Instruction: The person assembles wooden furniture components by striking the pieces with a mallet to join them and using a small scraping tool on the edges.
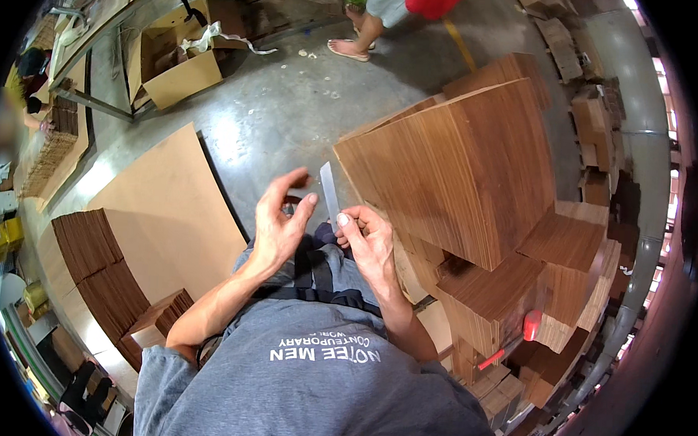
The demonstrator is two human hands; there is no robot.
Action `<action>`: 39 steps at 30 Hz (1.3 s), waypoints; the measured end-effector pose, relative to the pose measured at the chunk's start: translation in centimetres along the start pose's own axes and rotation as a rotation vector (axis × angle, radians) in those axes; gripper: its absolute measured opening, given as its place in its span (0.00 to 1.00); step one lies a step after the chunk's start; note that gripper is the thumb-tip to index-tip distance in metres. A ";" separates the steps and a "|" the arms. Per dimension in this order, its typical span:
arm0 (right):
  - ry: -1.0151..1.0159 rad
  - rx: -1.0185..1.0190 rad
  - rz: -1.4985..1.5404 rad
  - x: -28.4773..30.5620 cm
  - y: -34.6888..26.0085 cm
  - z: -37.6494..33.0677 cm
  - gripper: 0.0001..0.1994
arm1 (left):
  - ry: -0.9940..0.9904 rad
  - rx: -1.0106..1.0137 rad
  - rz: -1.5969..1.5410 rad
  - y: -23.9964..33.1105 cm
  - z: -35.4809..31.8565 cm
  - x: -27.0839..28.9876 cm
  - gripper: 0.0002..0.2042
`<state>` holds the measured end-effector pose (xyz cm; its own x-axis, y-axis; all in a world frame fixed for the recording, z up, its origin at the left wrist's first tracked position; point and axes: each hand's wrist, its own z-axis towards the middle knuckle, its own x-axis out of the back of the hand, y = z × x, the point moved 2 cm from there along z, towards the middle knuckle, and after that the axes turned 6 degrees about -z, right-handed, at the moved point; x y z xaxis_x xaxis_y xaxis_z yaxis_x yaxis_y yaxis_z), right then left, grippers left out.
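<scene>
My right hand [370, 240] pinches a narrow, flat, pale grey strip [329, 188] between thumb and fingers. The strip points up and away from me, its far end free. To its left, my left hand [281, 219] is raised with thumb and fingers apart and nothing visible between them. Its fingertips are slightly blurred and do not touch the strip. Just beyond my right hand stands a large stack of wood-grain panels [443, 171].
Lower wood-grain stacks [489, 288] at the right bear a red object [531, 325] and a red stick [491, 360]. At left lies a brown sheet [165, 204] beside stacked brown pieces [90, 251]. An open cardboard box [181, 81] and a person's sandalled foot [349, 49] are farther off.
</scene>
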<state>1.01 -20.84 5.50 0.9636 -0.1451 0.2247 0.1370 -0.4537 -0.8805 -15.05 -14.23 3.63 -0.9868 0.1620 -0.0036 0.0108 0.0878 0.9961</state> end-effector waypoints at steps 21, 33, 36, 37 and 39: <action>0.211 0.585 -0.552 14.8 -14.1 2.7 0.08 | 0.065 0.164 -0.216 0.3 2.6 -4.0 0.14; 0.123 1.168 -0.965 19.9 -14.2 16.4 0.07 | 0.260 0.057 -0.340 1.5 4.7 -9.9 0.13; 0.002 1.140 -0.957 19.4 -12.2 18.3 0.08 | 0.251 0.104 -0.361 2.4 5.5 -11.1 0.12; -0.029 1.106 -1.061 19.3 -11.8 18.4 0.09 | 0.246 0.116 -0.382 2.6 6.0 -11.6 0.12; -0.028 1.094 -1.056 19.4 -11.7 18.3 0.09 | 0.213 0.134 -0.424 2.6 7.3 -12.7 0.13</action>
<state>22.28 -2.24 12.48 0.3201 -0.1598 0.9338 0.8309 0.5209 -0.1957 -1.36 -8.90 5.61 -0.9197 -0.1186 -0.3743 -0.3922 0.2302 0.8906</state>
